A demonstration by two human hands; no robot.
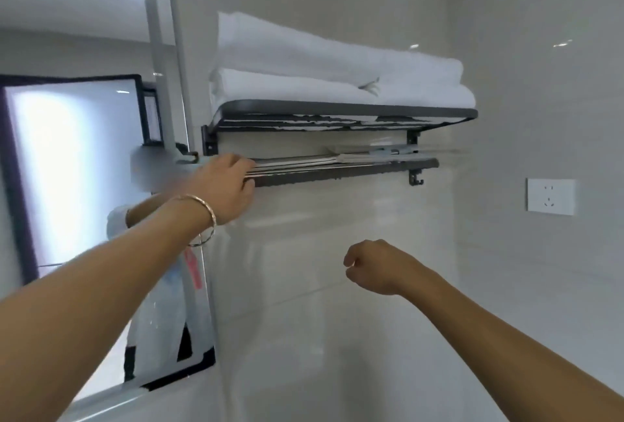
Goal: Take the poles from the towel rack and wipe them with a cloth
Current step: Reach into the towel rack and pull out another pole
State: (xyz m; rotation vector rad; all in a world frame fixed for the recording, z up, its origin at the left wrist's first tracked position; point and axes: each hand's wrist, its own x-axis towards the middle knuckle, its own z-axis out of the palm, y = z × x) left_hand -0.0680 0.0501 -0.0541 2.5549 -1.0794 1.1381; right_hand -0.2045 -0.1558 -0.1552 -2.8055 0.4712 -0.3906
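A dark grey towel rack (344,113) is fixed to the tiled wall at upper centre. Folded white towels (337,63) lie stacked on its top shelf. Below the shelf, several thin silver poles (304,162) rest side by side on the rack's lower bar (354,171). My left hand (224,185), a bangle on its wrist, grips the left ends of the poles. My right hand (374,264) hangs below the rack with its fingers curled in a loose fist, holding nothing. No cloth is visible apart from the towels.
A mirror (84,185) with a pale frame hangs on the wall to the left and reflects a person. A white wall socket (551,196) sits to the right of the rack. Two small hooks (416,180) hang under the rack's right end.
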